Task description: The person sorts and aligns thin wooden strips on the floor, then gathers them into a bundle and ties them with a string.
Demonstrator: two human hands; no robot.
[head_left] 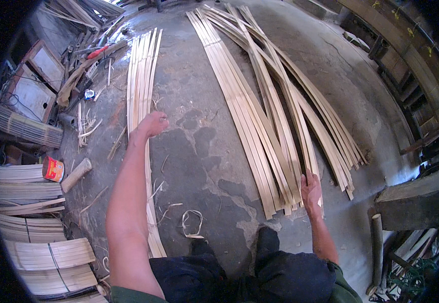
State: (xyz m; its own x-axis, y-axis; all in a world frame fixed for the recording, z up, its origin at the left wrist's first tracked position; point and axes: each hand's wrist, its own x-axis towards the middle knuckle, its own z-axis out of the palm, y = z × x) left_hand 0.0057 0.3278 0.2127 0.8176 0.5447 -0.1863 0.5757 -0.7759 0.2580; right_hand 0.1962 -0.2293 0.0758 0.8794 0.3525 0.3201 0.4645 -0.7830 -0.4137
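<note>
Long pale bamboo strips (239, 121) lie side by side on the floor in front of me, slightly right of centre. More strips cross over them at an angle. My right hand (311, 191) has its fingers wrapped round the near end of one or more bamboo strips (296, 126) from the crossing ones. To the left, a narrower row of bamboo strips (141, 81) runs away from me. My left hand (152, 124) is above this row with its fingers curled in; whether they hold anything is hidden. My left forearm covers part of the row.
Tied bundles of strips (52, 255) are stacked at the lower left, near a red tin (53, 168) and a short wooden log (77, 174). A curled shaving (193, 224) lies by my feet. Benches (416, 65) and a thick beam (416, 199) stand at the right.
</note>
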